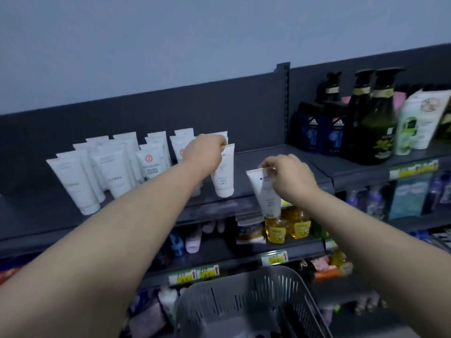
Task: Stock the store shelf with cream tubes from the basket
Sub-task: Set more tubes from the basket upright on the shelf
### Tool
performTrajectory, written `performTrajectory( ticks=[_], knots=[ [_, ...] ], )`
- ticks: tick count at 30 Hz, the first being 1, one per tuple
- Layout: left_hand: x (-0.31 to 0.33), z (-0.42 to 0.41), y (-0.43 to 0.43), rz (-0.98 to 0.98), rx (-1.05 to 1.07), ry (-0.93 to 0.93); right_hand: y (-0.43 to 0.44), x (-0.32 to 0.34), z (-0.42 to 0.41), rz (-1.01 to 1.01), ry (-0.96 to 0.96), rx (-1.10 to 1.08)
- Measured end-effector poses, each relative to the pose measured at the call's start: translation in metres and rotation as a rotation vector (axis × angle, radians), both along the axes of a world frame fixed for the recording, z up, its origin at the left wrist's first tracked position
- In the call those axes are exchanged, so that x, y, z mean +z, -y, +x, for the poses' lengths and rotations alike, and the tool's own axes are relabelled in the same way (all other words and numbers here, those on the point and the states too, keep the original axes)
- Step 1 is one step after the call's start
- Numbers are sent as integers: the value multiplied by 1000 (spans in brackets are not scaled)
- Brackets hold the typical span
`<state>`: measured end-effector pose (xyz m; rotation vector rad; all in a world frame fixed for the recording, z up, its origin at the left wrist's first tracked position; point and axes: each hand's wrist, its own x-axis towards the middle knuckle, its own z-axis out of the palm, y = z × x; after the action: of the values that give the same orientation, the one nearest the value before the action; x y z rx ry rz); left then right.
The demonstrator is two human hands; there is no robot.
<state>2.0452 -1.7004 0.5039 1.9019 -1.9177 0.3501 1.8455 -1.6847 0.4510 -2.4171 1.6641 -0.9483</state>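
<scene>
Seemingly the left hand pinches a standing tube by its crimp, while the right hand pinches a hanging tube that may slip off the shelf edge.

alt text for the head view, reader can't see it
The left hand pinches a white cream tube cap-down on the dark shelf beside rows of standing tubes; the right hand pinches a second tube before the shelf's front edge. A grey basket sits below.
</scene>
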Motion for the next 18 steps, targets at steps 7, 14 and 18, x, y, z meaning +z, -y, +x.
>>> performTrajectory(
  ticks=[7,14,18],
  knots=[
    [5,7,56,19,42,44,40,33,12,-34,81,17],
    [-15,20,67,79,37,-4,67,40,39,-26,127,65],
    [-3,24,57,11,57,-54,78,37,56,-1,101,75]
  ],
)
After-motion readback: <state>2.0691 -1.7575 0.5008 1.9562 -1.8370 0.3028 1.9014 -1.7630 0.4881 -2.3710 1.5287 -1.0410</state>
